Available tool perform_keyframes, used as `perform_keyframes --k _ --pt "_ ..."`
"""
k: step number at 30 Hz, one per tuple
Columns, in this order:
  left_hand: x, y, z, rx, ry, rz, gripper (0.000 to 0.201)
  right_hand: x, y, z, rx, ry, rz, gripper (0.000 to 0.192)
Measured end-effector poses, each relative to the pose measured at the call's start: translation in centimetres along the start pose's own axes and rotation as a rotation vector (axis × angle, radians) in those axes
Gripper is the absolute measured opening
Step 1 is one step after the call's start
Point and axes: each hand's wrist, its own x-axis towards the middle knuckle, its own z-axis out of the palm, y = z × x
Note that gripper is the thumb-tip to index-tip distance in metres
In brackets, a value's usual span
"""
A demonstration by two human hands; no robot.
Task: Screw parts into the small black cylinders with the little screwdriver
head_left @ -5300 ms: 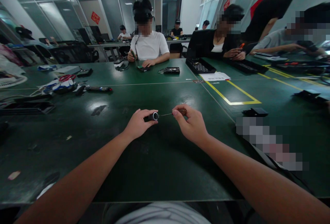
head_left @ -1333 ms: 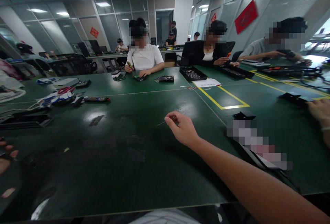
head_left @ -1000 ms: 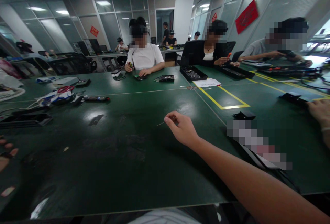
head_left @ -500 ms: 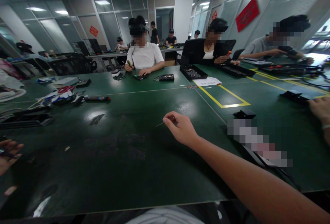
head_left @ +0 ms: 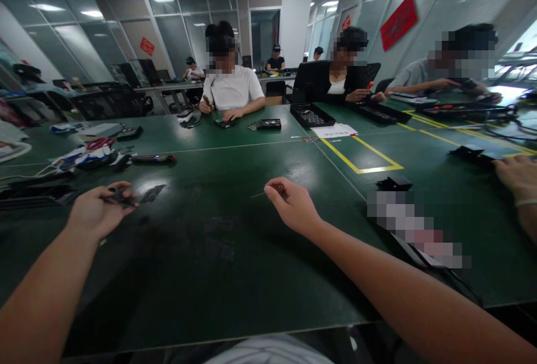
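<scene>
My left hand [head_left: 94, 213] is raised over the left part of the green table [head_left: 176, 286]. Its fingers are closed around a small dark object [head_left: 121, 197], whose kind I cannot make out. In the middle of the view, my right hand [head_left: 293, 202] pinches a thin metal rod [head_left: 257, 194] between thumb and fingers. The rod's tip points left, and its other end is hidden in the hand. Both hands are well apart, and nothing touches the rod's tip.
A screwdriver-like tool [head_left: 153, 159] lies beside a pile of cables and gloves [head_left: 90, 157] at left. To the right are a black bracket [head_left: 394, 184] and yellow tape marks [head_left: 380, 169]. Co-workers sit across the table near a black tray [head_left: 312, 116]; another person's hand [head_left: 518, 176] rests at far right.
My left hand has come in from the left edge, moving up and right with the dark object. My right hand stays nearly in place with the rod. The view has shifted slightly.
</scene>
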Motion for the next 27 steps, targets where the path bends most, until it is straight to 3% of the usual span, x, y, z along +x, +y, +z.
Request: perform_keyframes --k 2,6,10,14,20,27 --pt "-0.6 0.4 2.9 -0.271 -0.171 -0.078 0.012 0.0 0.1 0.1 0.035 -0.009 0.022 0.025" --pt "-2.2 0.6 8.2 -0.437 -0.432 -0.15 0.015 0.0 0.1 0.1 0.047 -0.007 0.059 0.024" --pt "-4.5 -0.5 13.2 -0.472 -0.565 -0.154 0.026 -0.1 0.2 0.0 0.016 0.057 0.038 0.022" --pt "-6.4 -2.9 16.7 -0.369 -0.593 -0.06 0.033 0.0 0.5 0.0 0.037 0.071 0.051 0.025" --pt "-6.7 -6.4 17.3 -0.052 -0.711 0.294 0.024 0.0 -0.4 -0.3 -0.031 0.07 0.024 0.027" --pt "-6.6 -8.4 17.2 0.205 -0.844 0.479 0.035 -0.7 -0.5 -0.4 0.019 0.114 -0.016 0.022"
